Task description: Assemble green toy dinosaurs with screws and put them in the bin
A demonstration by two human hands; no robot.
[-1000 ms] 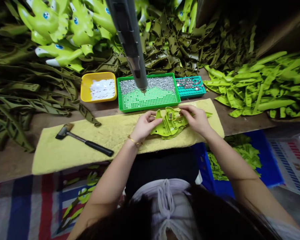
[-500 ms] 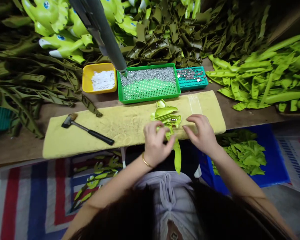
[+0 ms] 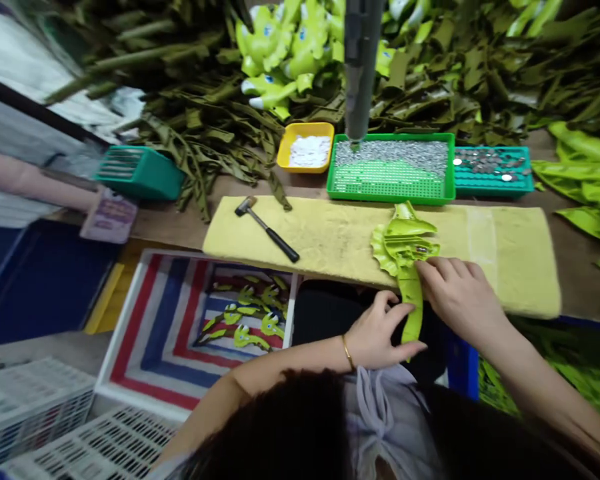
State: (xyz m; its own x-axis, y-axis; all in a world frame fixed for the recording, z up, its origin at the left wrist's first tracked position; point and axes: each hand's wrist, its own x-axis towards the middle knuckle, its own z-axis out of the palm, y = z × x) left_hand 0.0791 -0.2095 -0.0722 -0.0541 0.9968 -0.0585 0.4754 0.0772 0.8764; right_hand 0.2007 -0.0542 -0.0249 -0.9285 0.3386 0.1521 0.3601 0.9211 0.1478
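Note:
A lime-green plastic dinosaur toy half-shell lies on the yellow padded cloth, its ribbed inside facing up and a small shiny metal piece inside it. A long curved green neck piece runs down from it, past the pad's front edge. My left hand is around the lower end of this neck piece, its thumb and forefinger well apart on either side. My right hand has its fingertips closed at the joint where neck piece and half-shell meet. What lies under those fingertips is hidden.
A hammer rests on the pad's left. Behind stand a yellow tub of white pieces, a green tray of small metal screws or pins and a teal tray of metal discs. A grey tool hangs above. Olive parts heap up behind.
The view has swung left, so the bench appears farther right. My right hand has come onto the toy's joint, and my left hand has moved down to the neck piece's lower end.

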